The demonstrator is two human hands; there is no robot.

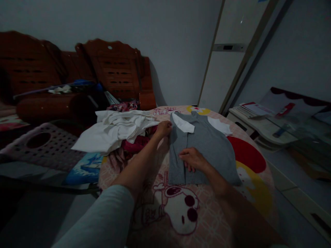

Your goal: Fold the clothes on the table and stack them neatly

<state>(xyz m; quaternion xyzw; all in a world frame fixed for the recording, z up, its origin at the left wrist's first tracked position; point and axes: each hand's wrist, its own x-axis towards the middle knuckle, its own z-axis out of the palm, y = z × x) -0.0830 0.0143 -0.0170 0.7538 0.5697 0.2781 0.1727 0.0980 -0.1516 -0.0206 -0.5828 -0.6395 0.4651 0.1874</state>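
A grey knit top (209, 148) with white short sleeves lies on the round table, its ribbed hem toward me. One white sleeve (182, 123) rests across the top's left part, and the other white sleeve (219, 126) sticks out on the far right. My left hand (163, 129) is at the top's left edge near the shoulder, fingers closed on the fabric. Over the lower left of the top is my right hand (193, 159), its fingers loosely bent and apart, with nothing visible in them.
White clothes (113, 129) are heaped at the left, over dark red clothing (134, 144). A patterned pink cloth (214, 213) covers the table. A lattice plastic chair (49, 148) stands left; wooden seats (113, 69) line the wall. A cabinet (274, 134) is at the right.
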